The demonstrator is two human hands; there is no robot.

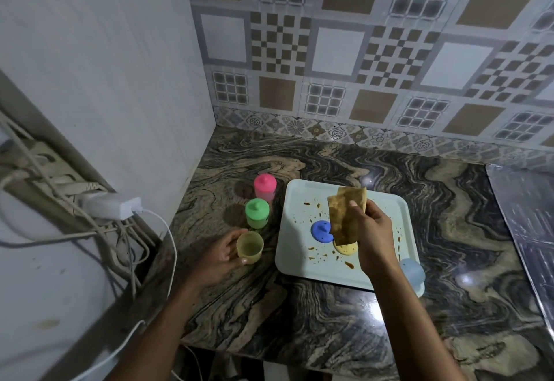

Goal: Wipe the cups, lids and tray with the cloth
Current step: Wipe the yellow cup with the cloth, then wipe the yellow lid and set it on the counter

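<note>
A pale tray (299,248) with brown stains lies on the marble counter. On it rest a blue lid (321,231) and a yellow lid (347,248), the yellow one partly hidden by the cloth. My right hand (371,230) holds a brownish cloth (347,215) hanging above the tray. My left hand (221,256) grips an open yellow cup (250,246) on the counter left of the tray. A green lidded cup (257,213) and a pink lidded cup (265,186) stand behind it. A light blue cup (413,271) lies at the tray's near right corner.
A white wall (105,96) closes the left side, with a power strip, a white adapter (112,205) and cables below it. Patterned tiles back the counter. A shiny metal surface (527,230) borders the right.
</note>
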